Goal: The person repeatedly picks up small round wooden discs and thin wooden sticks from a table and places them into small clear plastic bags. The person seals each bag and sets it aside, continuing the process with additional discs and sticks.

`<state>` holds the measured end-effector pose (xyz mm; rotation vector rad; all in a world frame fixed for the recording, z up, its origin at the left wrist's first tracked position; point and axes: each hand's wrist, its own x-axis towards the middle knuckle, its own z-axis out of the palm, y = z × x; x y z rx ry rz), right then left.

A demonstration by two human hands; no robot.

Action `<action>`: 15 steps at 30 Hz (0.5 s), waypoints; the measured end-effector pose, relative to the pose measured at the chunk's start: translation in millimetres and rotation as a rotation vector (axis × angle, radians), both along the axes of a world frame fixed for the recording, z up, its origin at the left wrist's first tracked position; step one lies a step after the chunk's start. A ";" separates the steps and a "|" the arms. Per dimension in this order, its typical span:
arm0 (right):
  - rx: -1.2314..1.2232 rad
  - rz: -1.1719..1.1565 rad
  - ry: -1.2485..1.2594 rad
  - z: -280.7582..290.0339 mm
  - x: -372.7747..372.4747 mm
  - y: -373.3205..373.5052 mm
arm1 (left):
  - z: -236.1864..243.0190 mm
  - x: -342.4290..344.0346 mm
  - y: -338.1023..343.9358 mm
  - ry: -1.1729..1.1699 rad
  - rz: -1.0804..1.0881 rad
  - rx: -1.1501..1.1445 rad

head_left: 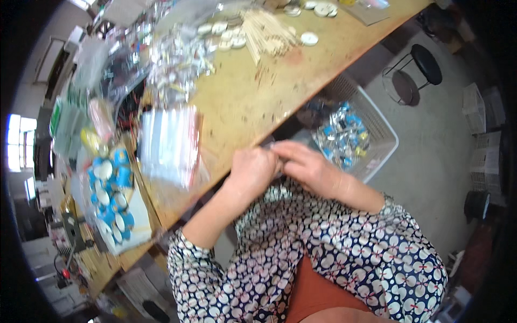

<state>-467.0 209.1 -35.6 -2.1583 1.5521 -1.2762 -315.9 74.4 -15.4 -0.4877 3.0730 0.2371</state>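
Observation:
My left hand (252, 168) is curled closed, at the front edge of the wooden table (242, 113). My right hand (311, 168) meets it, thumb and fingers bent in against the left fingertips. Whatever lies between the fingers is hidden and blurred. Left of my hands, a stack of clear plastic zip bags (171, 144) with a red strip along one side lies on the table. Just beyond my right hand, a white plastic basket (392, 141) holds several filled clear packets (344, 137) with blue and yellow pieces inside.
Blue cup-shaped pieces (119, 177) crowd a white board at the left. Small clear packets (180, 62) are heaped at the far left. Thin wooden sticks (266, 35) and pale round discs (309, 38) lie at the far side. A black stool (426, 63) stands on the floor at right.

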 end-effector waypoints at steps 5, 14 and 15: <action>0.066 -0.100 -0.053 -5.8 -12.6 13.4 | 38.7 -23.1 -15.0 -0.085 -0.183 0.310; 0.089 -0.203 -0.105 -21.8 -30.1 24.5 | 76.2 -159.8 -126.1 0.381 -0.102 0.101; 0.080 -0.206 -0.122 -22.5 -27.8 24.4 | 71.5 -178.9 -143.1 0.408 -0.113 0.044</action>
